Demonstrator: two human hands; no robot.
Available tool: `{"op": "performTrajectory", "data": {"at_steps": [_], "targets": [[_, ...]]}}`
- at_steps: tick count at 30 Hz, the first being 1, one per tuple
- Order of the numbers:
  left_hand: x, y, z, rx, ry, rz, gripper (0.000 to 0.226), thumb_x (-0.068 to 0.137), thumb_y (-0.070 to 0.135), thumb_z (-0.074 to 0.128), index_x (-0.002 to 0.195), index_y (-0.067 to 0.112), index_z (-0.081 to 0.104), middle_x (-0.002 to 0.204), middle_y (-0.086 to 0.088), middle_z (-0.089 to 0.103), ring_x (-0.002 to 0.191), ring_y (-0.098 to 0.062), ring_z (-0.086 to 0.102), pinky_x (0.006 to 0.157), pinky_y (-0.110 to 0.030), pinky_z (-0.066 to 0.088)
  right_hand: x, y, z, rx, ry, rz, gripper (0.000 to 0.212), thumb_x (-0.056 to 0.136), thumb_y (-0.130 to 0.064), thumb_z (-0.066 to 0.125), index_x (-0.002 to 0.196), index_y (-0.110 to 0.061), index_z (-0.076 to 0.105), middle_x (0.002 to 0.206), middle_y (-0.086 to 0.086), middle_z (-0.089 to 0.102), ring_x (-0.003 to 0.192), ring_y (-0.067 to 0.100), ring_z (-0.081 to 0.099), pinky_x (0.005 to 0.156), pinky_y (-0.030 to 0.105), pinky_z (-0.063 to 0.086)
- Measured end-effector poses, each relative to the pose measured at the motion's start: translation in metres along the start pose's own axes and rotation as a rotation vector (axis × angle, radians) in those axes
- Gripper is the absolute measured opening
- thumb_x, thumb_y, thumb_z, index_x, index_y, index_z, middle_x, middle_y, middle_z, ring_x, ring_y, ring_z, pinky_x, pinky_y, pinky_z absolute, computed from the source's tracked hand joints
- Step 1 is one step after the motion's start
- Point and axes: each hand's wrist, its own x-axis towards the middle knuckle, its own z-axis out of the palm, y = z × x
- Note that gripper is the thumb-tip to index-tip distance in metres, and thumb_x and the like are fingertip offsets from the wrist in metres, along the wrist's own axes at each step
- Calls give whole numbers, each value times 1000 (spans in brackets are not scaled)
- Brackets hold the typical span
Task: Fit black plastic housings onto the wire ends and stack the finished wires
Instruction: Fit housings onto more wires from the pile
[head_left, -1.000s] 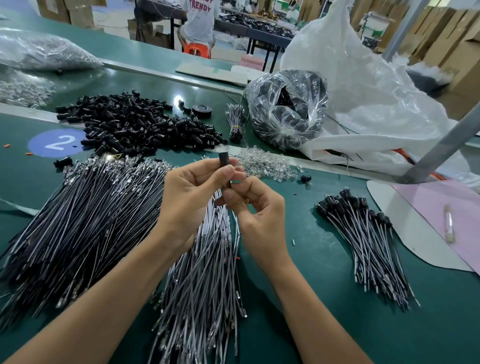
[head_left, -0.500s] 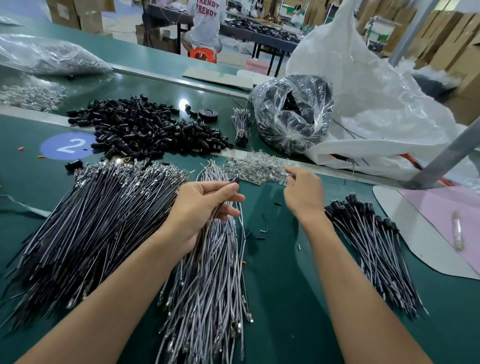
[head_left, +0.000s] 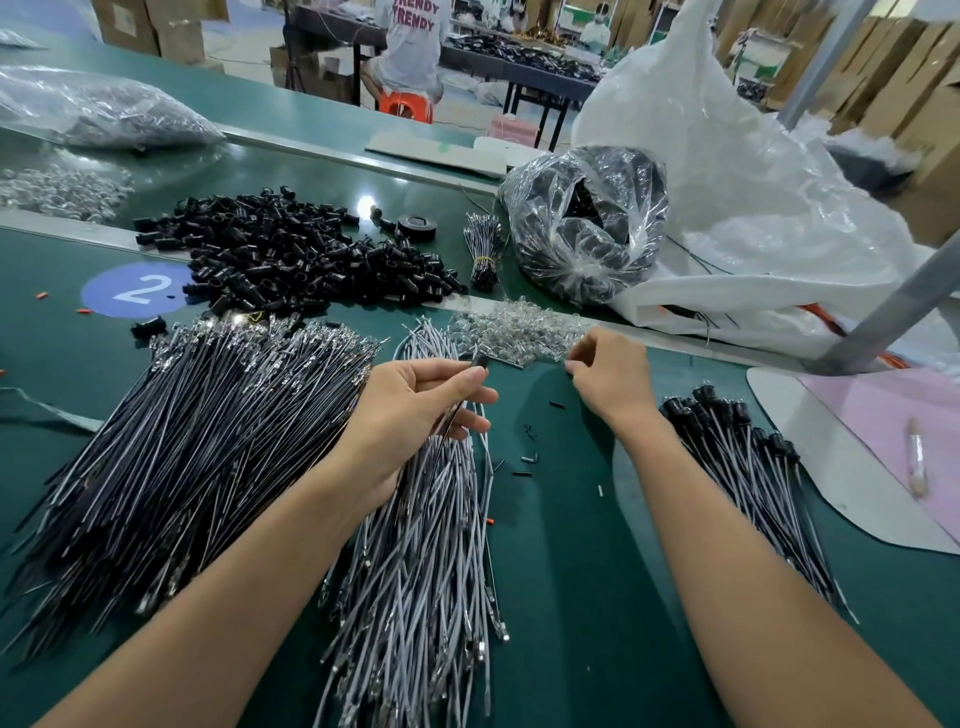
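While the left hand (head_left: 415, 410) grips one wire (head_left: 451, 423) over the grey pile (head_left: 426, 545), its black housing (head_left: 479, 360) sticks out past the fingertips (head_left: 470, 376), long axis pointing away and slightly right. Keeping that end steady, mouth toward the right hand (head_left: 613, 376), should ease the fit. Farther out, the right hand's fingertips pinch at the clear parts (head_left: 514, 332); whether they hold one I cannot tell.

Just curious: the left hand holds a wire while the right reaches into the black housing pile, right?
Not quite: the head view shows the right hand at the clear parts pile, not the black housings. The left hand does hold a wire.
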Motion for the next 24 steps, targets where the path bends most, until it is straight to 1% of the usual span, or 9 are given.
{"op": "performTrajectory", "data": {"at_steps": [4, 7, 11, 14, 15, 17, 19, 21, 24], "targets": [[1, -1, 0, 7, -11, 2, 16, 88, 17, 68, 99, 7, 71, 87, -9, 76, 62, -15, 70, 55, -20, 54, 3, 1, -4, -6, -50, -53, 10, 87, -8, 66, 96, -8, 70, 97, 11, 71, 96, 29, 64, 90, 39, 51], [1, -1, -1, 8, -11, 3, 17, 88, 16, 68, 101, 6, 70, 87, -9, 76, 62, -15, 70, 55, -20, 54, -1, 3, -7, -34, -54, -47, 14, 89, -6, 59, 95, -6, 73, 99, 13, 71, 98, 29, 63, 90, 37, 50], [0, -2, 0, 53, -16, 21, 14, 85, 10, 71, 99, 9, 69, 84, -10, 76, 60, -16, 70, 50, -19, 52, -32, -5, -11, 211, -15, -86, 15, 95, -3, 56, 94, -11, 68, 98, 10, 67, 89, 18, 59, 82, 25, 43], [-1, -4, 5, 115, -36, 46, 15, 82, 3, 74, 94, 10, 71, 79, -9, 76, 57, -15, 70, 47, -17, 50, -62, -23, -18, 492, -87, -202, 26, 96, 0, 53, 86, -23, 61, 80, 0, 66, 71, 7, 61, 72, 23, 51], [-1, -4, 6, 140, -40, 57, 16, 81, 2, 74, 92, 12, 72, 77, -8, 76, 56, -14, 69, 47, -17, 50, -69, -29, -21, 534, -101, -252, 28, 96, -1, 54, 86, -25, 61, 78, -2, 66, 70, 8, 62, 71, 23, 53], [-1, -5, 8, 173, -43, 75, 18, 79, 1, 76, 89, 16, 74, 75, -6, 76, 54, -11, 68, 49, -18, 50, -76, -39, -26, 532, -109, -343, 25, 95, -2, 56, 87, -25, 64, 78, -3, 66, 72, 12, 62, 71, 24, 53], [-2, -5, 7, 172, -39, 87, 18, 79, 2, 76, 87, 18, 75, 75, -6, 76, 55, -12, 69, 50, -19, 51, -80, -44, -28, 524, -124, -380, 22, 94, -2, 58, 89, -22, 66, 75, -7, 64, 69, 7, 58, 68, 21, 49], [-2, -5, 6, 170, -33, 96, 18, 78, 1, 77, 87, 17, 75, 74, -8, 75, 55, -13, 69, 51, -20, 52, -83, -44, -28, 537, -135, -371, 22, 93, -1, 60, 89, -22, 65, 73, -11, 63, 66, 1, 55, 66, 16, 46], [-1, -6, 7, 155, -32, 105, 17, 79, 1, 76, 86, 16, 75, 74, -11, 75, 57, -14, 70, 51, -19, 52, -86, -41, -27, 547, -114, -343, 19, 92, -2, 62, 90, -20, 67, 74, -12, 64, 67, 1, 58, 68, 20, 50]]}}
